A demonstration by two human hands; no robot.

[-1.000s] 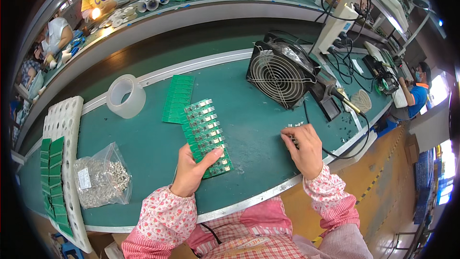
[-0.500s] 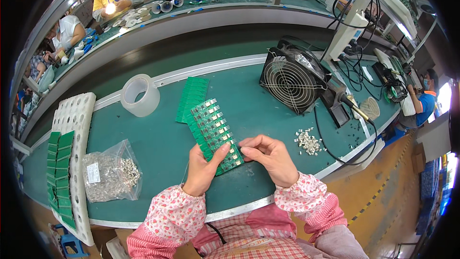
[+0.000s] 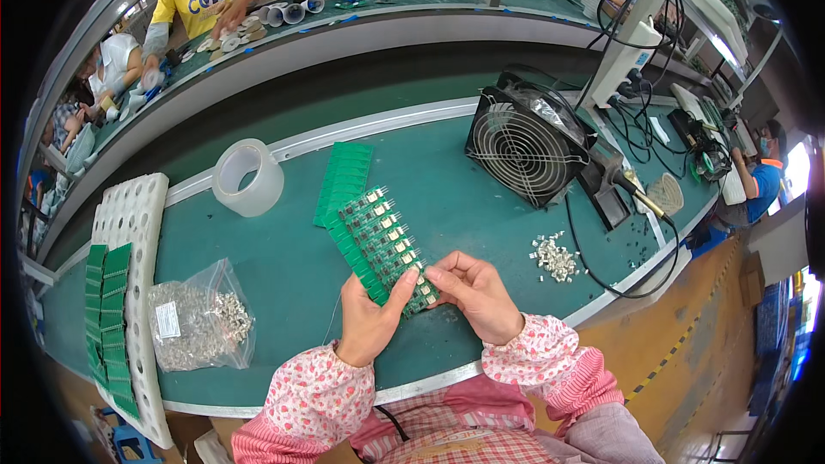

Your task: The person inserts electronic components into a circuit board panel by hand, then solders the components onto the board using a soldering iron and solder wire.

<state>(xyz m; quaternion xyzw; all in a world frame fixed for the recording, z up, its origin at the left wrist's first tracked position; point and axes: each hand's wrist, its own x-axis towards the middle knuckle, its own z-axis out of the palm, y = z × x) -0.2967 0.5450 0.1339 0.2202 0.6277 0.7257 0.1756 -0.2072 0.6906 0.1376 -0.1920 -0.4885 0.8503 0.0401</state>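
My left hand (image 3: pixel 375 320) grips the lower end of a green circuit board panel (image 3: pixel 388 242), its thumb on the top face. A row of small white-and-metal connectors runs down the panel, with pins standing past its right edge. My right hand (image 3: pixel 478 294) is closed in a pinch against the panel's lower right edge. Whatever lies between its fingertips is hidden. Behind the panel, a plain green board panel (image 3: pixel 348 170) lies on the table, partly covered by the held one. To the right is a loose pile of small metal connectors (image 3: pixel 556 259).
A bag of connectors (image 3: pixel 202 318) lies left, beside a white holed foam board (image 3: pixel 148 232) bearing green board panels (image 3: pixel 116 326). A clear tape roll (image 3: pixel 248 178) stands at the back. Right are a black fan (image 3: pixel 528 146) and a soldering iron (image 3: pixel 640 198). Other people work across the bench.
The held panel has shifted slightly down and right and tilted a little. My right hand has moved slightly left and down, still at the panel's edge.
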